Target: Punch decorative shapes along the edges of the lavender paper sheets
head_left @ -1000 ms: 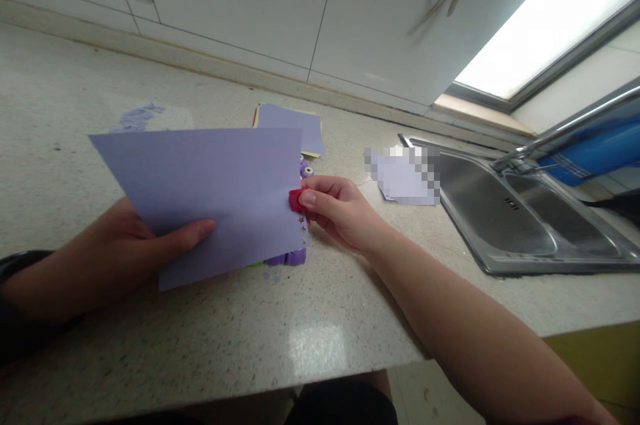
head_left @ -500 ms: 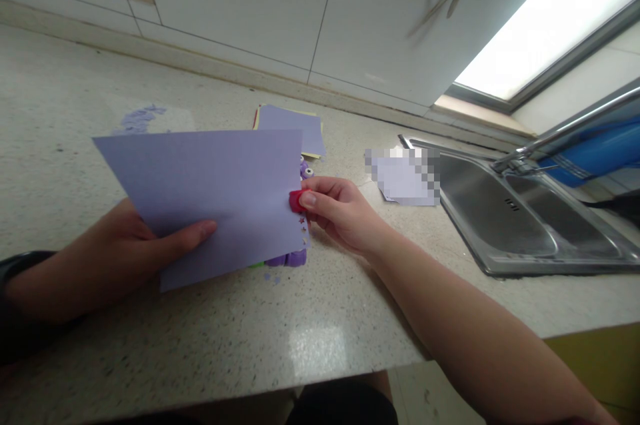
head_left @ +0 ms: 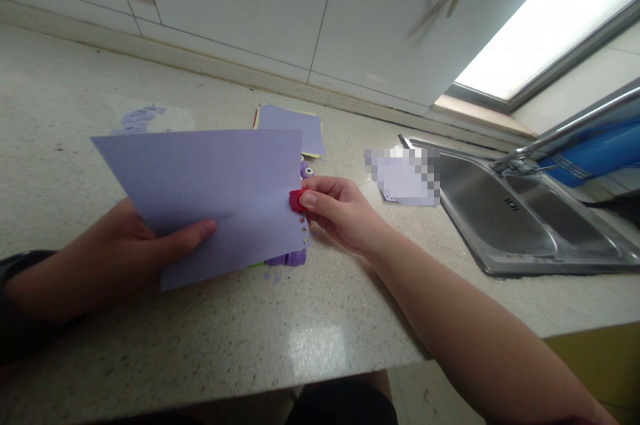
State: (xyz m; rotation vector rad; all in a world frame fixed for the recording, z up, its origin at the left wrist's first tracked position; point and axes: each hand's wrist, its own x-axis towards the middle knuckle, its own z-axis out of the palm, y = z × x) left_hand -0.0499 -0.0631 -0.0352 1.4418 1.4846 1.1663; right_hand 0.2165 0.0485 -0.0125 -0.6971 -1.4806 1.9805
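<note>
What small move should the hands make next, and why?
Probably the right hand should squeeze the small red punch, if not already pressed: it straddles the right edge of the large lilac paper sheet, beside star-shaped holes, and the left hand holds that sheet.

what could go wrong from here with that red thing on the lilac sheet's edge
The small red tool, pinched in the right hand, sits right beside the star-shaped holes; a slip might tear the edge there.

The left hand grips the lilac sheet at the opposite side, so a shift could skew it.

Loose lilac bits lie on the counter and may scatter.
</note>
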